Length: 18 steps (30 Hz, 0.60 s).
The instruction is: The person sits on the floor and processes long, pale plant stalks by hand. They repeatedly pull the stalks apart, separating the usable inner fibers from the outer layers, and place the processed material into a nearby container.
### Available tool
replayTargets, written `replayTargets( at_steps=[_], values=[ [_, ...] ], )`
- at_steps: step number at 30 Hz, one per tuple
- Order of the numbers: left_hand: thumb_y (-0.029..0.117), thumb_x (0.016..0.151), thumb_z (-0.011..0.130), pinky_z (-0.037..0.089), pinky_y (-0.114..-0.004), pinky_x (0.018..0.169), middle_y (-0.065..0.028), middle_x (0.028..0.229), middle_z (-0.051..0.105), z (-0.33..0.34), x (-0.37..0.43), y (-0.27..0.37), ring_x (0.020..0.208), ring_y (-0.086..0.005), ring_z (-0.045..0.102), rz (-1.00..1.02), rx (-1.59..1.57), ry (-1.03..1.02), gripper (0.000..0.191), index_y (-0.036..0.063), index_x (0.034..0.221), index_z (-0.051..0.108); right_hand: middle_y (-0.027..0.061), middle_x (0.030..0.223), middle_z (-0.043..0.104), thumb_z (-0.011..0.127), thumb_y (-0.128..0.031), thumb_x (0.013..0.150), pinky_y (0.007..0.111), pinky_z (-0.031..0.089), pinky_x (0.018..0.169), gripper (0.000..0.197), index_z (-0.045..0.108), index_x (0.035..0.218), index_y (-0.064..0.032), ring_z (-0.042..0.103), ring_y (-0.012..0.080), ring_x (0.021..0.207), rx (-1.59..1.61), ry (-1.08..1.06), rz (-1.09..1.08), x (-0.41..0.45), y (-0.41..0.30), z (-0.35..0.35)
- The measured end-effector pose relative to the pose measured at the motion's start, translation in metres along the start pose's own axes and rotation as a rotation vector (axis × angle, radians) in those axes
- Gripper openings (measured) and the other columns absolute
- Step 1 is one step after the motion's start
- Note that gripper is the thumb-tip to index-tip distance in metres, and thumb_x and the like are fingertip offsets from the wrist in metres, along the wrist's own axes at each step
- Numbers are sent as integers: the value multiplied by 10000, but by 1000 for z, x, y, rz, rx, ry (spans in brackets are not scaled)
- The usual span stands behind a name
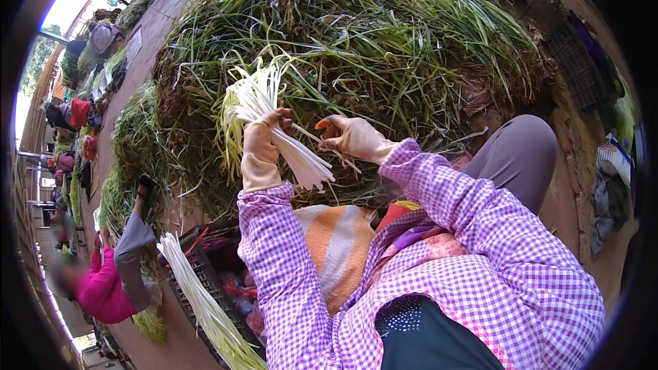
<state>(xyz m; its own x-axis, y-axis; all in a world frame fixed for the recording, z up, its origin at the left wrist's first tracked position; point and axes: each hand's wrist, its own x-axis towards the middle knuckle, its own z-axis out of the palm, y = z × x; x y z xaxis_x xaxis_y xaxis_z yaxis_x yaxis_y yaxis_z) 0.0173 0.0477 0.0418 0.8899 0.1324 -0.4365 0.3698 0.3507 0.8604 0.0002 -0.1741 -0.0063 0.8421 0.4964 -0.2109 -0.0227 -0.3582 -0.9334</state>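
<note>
A bundle of white-stalked greens (300,156), seemingly blanched chives with pale yellow leaves, is gripped in my left hand (262,146). The stalk ends slant down to the right, and the yellow leaves hang at upper left. Just right of the bundle, my right hand (357,139) pinches a thin pale stalk (352,163) between thumb and fingers. Both hands wear pale thin gloves with the fingertips exposed. Beyond and below them lies a large heap of green leafy stalks (339,56) with soil and dry roots. An orange-and-white striped towel (329,252) covers my lap.
A second white bundle (200,293) lies along a black plastic crate (180,288) at lower left. Left of it sits a co-worker in a pink top (110,293). Another dark crate (573,61) stands at right. More people and green heaps line the far left.
</note>
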Motion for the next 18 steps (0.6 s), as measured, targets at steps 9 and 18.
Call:
replayTargets(
  at_steps=[9,18],
  values=[
    [85,906,623,534,-284,596,-94,807,690,-5,1,-4,640,-165,628,-66,201,-50,176,-46,990,704,47,768,693,667,-187,920,258,481,527,178,689,889,-14,591,79,597,385,7,-26,22,-14,9],
    [98,895,645,550,-288,636,-106,817,718,-9,-1,3,671,-178,665,41,171,32,165,-27,971,721,188,958,709,563,-180,899,428,533,815,251,702,1048,-33,691,328,903,-822,-343,283,-8,59,7]
  ],
)
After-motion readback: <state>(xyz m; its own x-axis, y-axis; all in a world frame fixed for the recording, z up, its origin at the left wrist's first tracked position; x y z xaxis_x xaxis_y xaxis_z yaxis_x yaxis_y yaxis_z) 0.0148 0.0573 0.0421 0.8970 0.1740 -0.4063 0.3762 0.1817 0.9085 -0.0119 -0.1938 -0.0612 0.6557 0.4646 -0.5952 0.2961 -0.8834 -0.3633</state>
